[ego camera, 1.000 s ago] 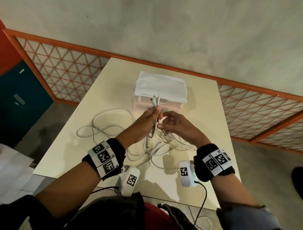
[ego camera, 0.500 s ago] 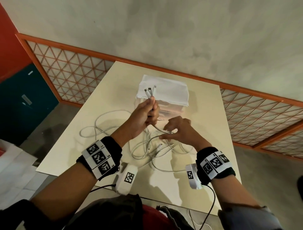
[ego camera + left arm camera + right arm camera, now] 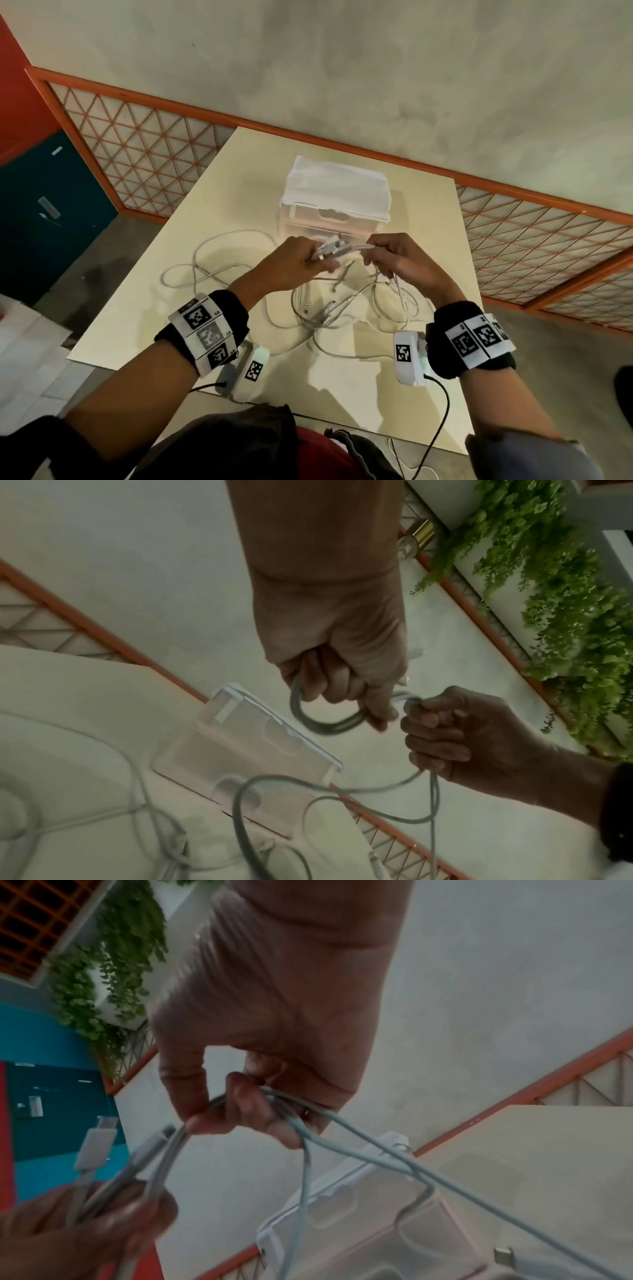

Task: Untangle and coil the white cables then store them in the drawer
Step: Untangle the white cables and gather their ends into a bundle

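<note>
Several white cables (image 3: 323, 320) lie tangled on the cream table (image 3: 239, 171), in front of a clear drawer unit (image 3: 334, 219) with its drawers closed. My left hand (image 3: 310, 257) grips a bunch of cable ends above the tangle, and a plug (image 3: 97, 1148) sticks out of the fist. A short loop (image 3: 322, 723) hangs under this hand. Just to its right, my right hand (image 3: 380, 255) pinches the same strands (image 3: 284, 1112) between thumb and fingers. From there the strands drop to the table.
A white cloth (image 3: 335, 185) covers the drawer unit's top. One long cable loop (image 3: 219, 240) trails toward the table's left edge. An orange lattice railing (image 3: 154, 150) runs behind the table, and a teal cabinet (image 3: 44, 212) stands at the left.
My left hand came down from in front of the cloth to the level of my right. My right hand rose off the tangle and took hold of the strands beside it.
</note>
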`<state>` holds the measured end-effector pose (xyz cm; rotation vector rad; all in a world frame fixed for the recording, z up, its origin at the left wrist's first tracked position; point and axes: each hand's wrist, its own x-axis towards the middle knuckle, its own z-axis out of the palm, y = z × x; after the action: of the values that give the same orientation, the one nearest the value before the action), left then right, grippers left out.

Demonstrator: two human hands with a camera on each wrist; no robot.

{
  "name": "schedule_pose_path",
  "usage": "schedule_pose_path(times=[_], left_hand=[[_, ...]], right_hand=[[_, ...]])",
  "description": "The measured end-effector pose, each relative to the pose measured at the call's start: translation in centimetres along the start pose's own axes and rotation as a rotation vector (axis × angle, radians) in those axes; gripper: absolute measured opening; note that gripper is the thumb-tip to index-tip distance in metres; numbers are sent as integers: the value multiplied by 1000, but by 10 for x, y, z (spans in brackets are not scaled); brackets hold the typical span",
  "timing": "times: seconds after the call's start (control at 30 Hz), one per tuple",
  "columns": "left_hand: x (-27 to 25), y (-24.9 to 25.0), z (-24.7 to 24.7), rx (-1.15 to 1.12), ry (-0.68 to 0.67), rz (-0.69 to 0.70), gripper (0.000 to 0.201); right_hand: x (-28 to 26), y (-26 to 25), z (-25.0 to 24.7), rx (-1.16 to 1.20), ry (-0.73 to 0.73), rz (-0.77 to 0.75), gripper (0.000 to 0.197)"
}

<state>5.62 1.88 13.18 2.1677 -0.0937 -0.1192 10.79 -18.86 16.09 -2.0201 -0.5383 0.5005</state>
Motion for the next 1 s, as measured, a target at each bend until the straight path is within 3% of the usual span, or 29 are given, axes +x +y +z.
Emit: schedule_pose_path(times=[0.17, 0.23, 0.33, 0.43, 0.53, 0.57, 0.63, 0.7, 0.83, 1.0], left_hand=[[8, -2, -18, -181, 344, 113, 30], [11, -5, -28, -300, 468, 113, 20], [17, -17, -40, -236, 559, 49, 20], [21, -37, -36, 52, 461, -109, 47], [20, -54, -25, 173, 344, -340, 38], [20, -57, -22, 183, 295, -357, 46], [20, -53, -17, 131, 230, -281, 57], [17, -39, -9, -33, 175, -145, 54], [16, -12, 13, -301, -63, 22, 52], [17, 3, 33, -298, -178, 26, 16]], right_hand=[[-3, 17, 1, 2, 15, 104, 58], [-6, 32, 0, -68, 42, 158, 70], [-9, 55, -4, -114, 107, 203, 69], [-3, 63, -7, -180, 229, 241, 58], [1, 61, -13, -381, 290, 202, 50], [3, 62, -15, -441, 295, 193, 48], [6, 61, -17, -501, 294, 197, 47], [9, 57, -15, -520, 247, 190, 47], [13, 30, -2, -470, 22, 70, 42], [16, 1, 0, -296, 10, -76, 43]])
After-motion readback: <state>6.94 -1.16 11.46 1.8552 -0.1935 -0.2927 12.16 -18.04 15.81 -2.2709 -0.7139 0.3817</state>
